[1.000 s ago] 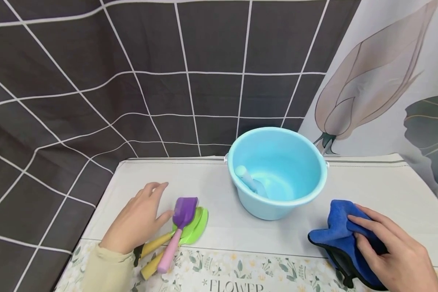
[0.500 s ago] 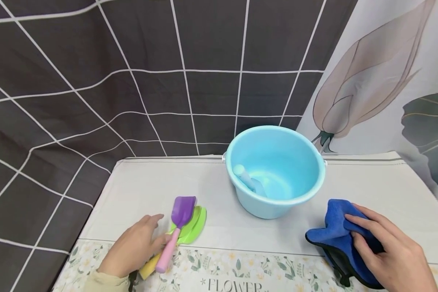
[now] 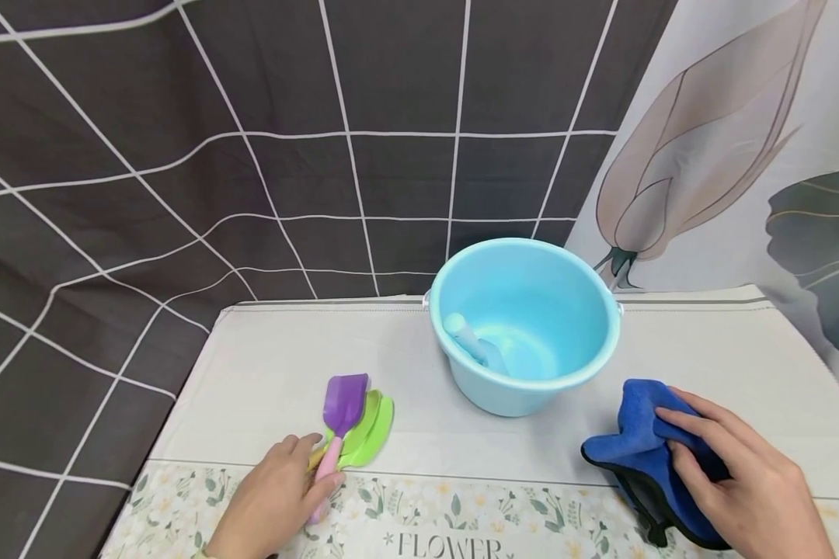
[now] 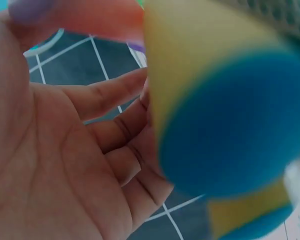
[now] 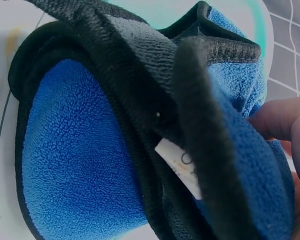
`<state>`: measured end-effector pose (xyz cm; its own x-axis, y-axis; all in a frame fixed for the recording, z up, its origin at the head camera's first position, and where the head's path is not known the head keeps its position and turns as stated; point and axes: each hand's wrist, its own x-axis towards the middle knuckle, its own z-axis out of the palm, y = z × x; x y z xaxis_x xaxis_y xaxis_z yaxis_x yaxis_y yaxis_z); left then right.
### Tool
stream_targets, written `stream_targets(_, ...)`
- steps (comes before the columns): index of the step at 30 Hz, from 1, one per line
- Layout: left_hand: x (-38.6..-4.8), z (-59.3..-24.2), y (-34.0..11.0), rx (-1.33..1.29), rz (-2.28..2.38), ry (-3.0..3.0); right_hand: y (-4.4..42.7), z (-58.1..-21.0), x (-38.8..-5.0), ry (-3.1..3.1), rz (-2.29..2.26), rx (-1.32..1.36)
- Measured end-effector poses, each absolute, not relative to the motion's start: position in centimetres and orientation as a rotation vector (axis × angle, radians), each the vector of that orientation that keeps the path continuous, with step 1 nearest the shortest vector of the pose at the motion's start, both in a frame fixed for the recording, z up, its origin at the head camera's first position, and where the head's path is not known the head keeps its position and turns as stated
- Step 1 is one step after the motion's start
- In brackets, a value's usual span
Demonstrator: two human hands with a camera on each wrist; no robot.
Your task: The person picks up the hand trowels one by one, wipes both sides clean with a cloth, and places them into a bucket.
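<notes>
My left hand [image 3: 271, 491] is at the handles of a small pile of toy shovels, thumb across the pink handle of the purple toy shovel [image 3: 345, 404]. In the left wrist view, fingers curl behind a yellow handle [image 4: 190, 45] with a blue end; their tips are hidden. Under the purple blade lie bright green toy shovels [image 3: 372, 442]. On the right, my right hand [image 3: 744, 481] pinches a bunched blue cloth [image 3: 636, 435] with black edging. A white tag [image 5: 180, 167] shows on it in the right wrist view.
A light blue bucket [image 3: 524, 384] stands behind and between the hands. Inside it leans a light blue tool [image 3: 464, 335] with a rounded end. A floral-bordered white tablecloth [image 3: 287, 334] meets a dark gridded curtain [image 3: 287, 178] at the back.
My left hand has come down toward the near edge and right, onto the shovel handles, with its thumb now over the pink one. The right hand keeps its hold on the cloth.
</notes>
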<state>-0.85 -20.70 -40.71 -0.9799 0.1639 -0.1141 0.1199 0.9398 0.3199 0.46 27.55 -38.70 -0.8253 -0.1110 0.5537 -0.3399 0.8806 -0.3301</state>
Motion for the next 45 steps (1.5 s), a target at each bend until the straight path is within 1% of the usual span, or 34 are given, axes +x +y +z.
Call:
stream_targets(16,-0.9,-41.1,-19.4,0.205,0.467,3.005,27.2,-38.7,0.2,-2.494,0.546,0.333)
stream_targets(22,-1.0,-41.1,-19.3,0.158,0.503,3.0,27.2,-38.9,0.3,-2.495,0.571,0.33)
stream_targets(29,-1.1,-40.4,-19.4,0.106,0.495,2.992,27.2,-38.8,0.4,-2.483,0.581,0.329)
stream_targets(37,-0.9,-39.6,-19.3,0.105,0.481,3.049,26.9,-38.4,0.6,-2.484,0.576,0.333)
stream_targets(45,-0.9,-39.0,-18.7,0.178,0.478,3.155,25.8,-37.6,1.0,-2.508,0.584,0.354)
